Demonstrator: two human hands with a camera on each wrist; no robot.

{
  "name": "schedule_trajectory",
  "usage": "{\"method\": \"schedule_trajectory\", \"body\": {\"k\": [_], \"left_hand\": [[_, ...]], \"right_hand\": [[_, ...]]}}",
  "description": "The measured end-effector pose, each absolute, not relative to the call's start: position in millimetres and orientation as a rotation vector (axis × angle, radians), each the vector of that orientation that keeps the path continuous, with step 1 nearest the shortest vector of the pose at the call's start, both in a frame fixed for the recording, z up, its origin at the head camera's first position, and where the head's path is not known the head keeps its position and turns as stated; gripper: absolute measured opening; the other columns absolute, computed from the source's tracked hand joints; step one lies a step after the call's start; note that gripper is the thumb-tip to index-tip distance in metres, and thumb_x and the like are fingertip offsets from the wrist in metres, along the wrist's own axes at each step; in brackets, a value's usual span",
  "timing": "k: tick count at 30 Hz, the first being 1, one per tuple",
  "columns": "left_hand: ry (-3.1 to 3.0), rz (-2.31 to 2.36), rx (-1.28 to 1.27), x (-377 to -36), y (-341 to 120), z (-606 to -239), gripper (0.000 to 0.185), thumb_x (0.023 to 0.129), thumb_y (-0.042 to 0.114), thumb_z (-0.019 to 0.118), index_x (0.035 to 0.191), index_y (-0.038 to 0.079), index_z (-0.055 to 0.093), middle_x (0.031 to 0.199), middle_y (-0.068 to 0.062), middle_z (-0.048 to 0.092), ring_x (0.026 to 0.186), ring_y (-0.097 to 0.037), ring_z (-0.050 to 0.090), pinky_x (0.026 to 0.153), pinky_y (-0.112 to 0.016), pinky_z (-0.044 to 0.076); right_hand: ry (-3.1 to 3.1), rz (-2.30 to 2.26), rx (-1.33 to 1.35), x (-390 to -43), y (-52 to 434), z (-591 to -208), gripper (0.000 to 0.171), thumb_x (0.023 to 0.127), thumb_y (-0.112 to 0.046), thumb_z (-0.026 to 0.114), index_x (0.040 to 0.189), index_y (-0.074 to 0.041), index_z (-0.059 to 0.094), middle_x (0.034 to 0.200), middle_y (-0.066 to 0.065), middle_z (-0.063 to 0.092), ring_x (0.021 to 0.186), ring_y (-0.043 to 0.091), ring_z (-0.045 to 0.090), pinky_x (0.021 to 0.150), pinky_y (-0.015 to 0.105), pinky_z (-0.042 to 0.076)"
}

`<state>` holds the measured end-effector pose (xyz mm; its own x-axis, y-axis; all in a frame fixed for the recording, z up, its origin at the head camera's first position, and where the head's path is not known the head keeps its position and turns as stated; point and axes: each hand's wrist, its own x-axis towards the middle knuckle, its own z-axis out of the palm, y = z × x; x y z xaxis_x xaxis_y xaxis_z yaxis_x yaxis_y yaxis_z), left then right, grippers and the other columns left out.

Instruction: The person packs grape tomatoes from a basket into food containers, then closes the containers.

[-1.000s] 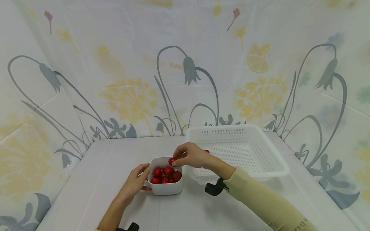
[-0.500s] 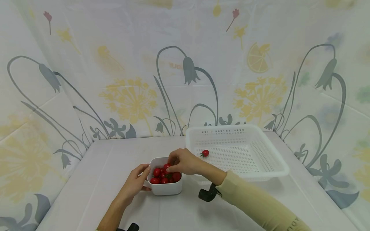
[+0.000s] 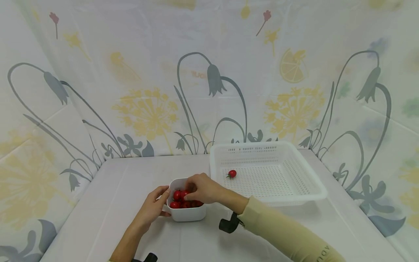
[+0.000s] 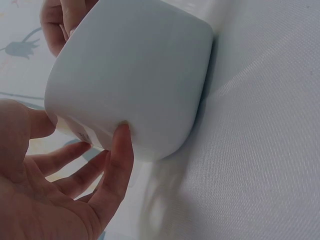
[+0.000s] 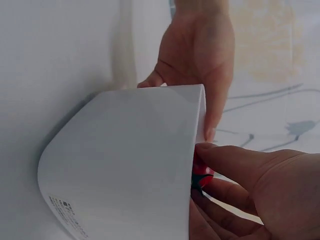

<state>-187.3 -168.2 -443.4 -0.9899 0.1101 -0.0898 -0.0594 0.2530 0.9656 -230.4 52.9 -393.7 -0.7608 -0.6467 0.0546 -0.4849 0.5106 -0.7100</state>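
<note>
the right hand was down in the white bowl, fingers curled on a little red tomato right under them. the left hand held the bowl's side. the basket sat to the right.

The tub is plain white and holds red cherry tomatoes. The basket is white with a perforated grid pattern and contains one red tomato. The backdrop is white, printed with grey bellflowers and yellow dandelions. The sleeve is beige.
</note>
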Motion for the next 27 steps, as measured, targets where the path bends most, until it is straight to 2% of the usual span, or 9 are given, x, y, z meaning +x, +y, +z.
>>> {"method": "schedule_trajectory", "body": {"k": [13, 27], "left_hand": [[2.375, 1.832, 0.049, -188.1, -169.4, -445.6, 0.038, 0.109, 0.024, 0.051, 0.141, 0.004, 0.055, 0.137, -0.017, 0.058, 0.102, -0.026, 0.059, 0.069, -0.040, 0.063], [2.363, 1.845, 0.046, -189.0, -169.8, -446.2, 0.038, 0.109, 0.025, 0.051, 0.139, 0.003, 0.056, 0.135, -0.017, 0.058, 0.098, -0.024, 0.060, 0.068, -0.039, 0.063]], "right_hand": [[2.656, -0.896, -0.931, -234.8, 38.4, -406.1, 0.012, 0.090, -0.015, 0.080, 0.096, -0.008, 0.072, 0.084, -0.006, 0.067, 0.076, 0.007, 0.056, 0.067, 0.017, 0.051], [2.824, -0.626, -1.109, -231.2, 27.5, -419.0, 0.010, 0.089, -0.019, 0.081, 0.089, -0.015, 0.072, 0.072, -0.013, 0.058, 0.072, 0.005, 0.051, 0.067, 0.019, 0.045]]}}
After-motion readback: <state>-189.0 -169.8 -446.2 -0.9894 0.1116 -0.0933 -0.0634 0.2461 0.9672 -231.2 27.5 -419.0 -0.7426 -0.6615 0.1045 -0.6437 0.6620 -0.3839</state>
